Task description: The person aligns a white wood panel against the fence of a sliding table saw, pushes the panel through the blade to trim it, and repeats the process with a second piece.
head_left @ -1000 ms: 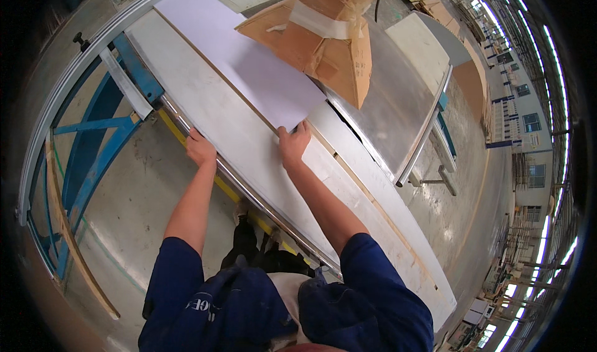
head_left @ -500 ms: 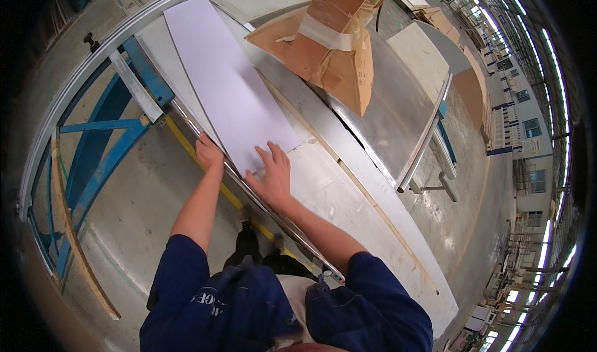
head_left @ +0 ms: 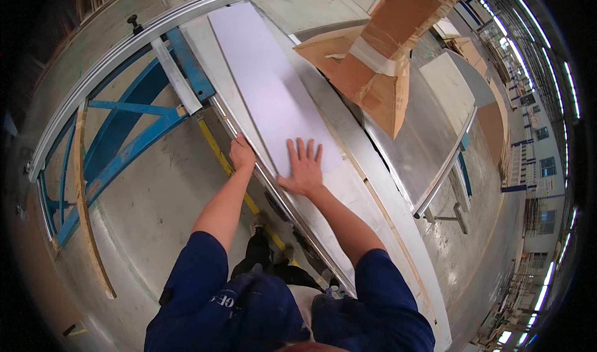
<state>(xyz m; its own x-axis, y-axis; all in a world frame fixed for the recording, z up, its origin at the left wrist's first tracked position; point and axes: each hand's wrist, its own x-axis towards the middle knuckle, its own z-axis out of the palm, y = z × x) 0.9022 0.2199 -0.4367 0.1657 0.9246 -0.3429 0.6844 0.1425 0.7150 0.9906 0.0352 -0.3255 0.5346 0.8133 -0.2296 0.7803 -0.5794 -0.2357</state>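
A long, pale white board point(head_left: 264, 72) lies flat on the metal table point(head_left: 348, 218), its length running away from me. My right hand point(head_left: 305, 170) rests palm down on the board's near end, fingers spread and stretched forward. To its left, my left hand point(head_left: 242, 154) is closed round the shiny metal rail point(head_left: 264, 177) along the table's left edge; its fingertips are partly hidden. Beyond the left hand, a blue bracket point(head_left: 189, 63) joins the rail.
A taped brown cardboard hood point(head_left: 379, 66) hangs over the table's right side. At the far left, a curved-looking aluminium fence point(head_left: 118, 50) tops a blue frame point(head_left: 134, 144). A wooden strip point(head_left: 84, 209) leans there. A metal side table point(head_left: 423, 144) stands right.
The view has shifted, so the scene sits farther right. My right hand's bent fingers have straightened and spread farther onto the board. My left hand stays at the rail.
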